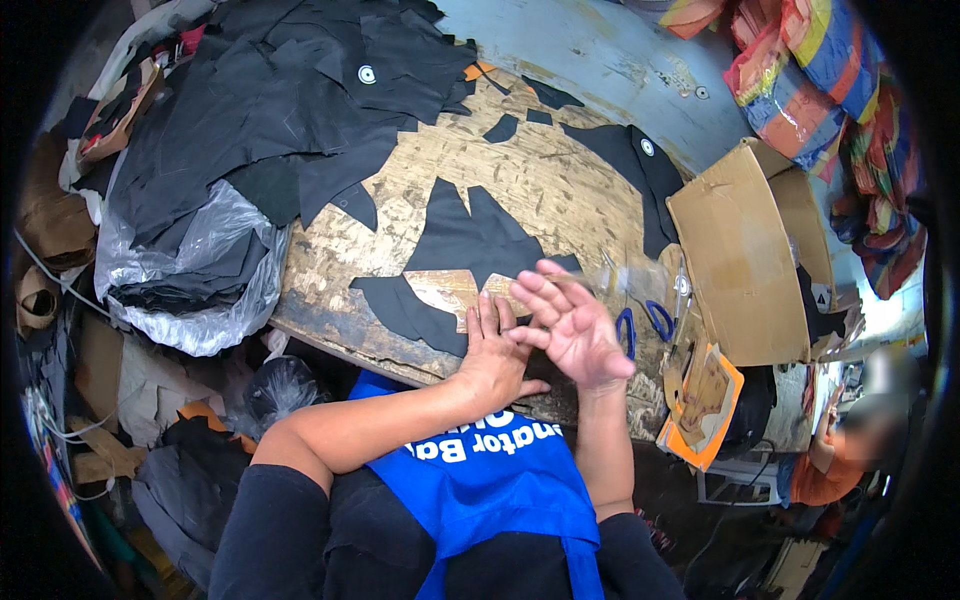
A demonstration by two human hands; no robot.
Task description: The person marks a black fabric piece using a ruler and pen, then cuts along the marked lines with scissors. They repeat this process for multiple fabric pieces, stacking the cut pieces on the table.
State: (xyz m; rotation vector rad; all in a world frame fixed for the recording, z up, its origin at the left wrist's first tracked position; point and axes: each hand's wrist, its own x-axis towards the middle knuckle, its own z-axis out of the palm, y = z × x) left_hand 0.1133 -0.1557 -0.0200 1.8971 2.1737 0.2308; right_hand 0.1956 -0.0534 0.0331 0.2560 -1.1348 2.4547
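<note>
My left hand (492, 352) lies on the near edge of the worktable (335, 265), its fingers stretched out over a piece of black sheet material (415, 315). Beside its fingertips is a glossy tan flat piece (438, 288), which could be a pattern piece. Raised above the table, my right hand (578, 335) is palm up with its fingers apart, and I see nothing in it. Its fingers overlap my left hand in view; I cannot tell whether they touch. Beyond both hands lies a larger black cut piece (475, 235) with pointed corners.
Blue-handled scissors (660, 320) lie to the right, near an orange-edged board (708, 410) and an open cardboard box (735, 250). Black material (300, 90) is heaped at the far left, above a clear plastic bag (215, 310). A person in orange (825, 470) is at the right.
</note>
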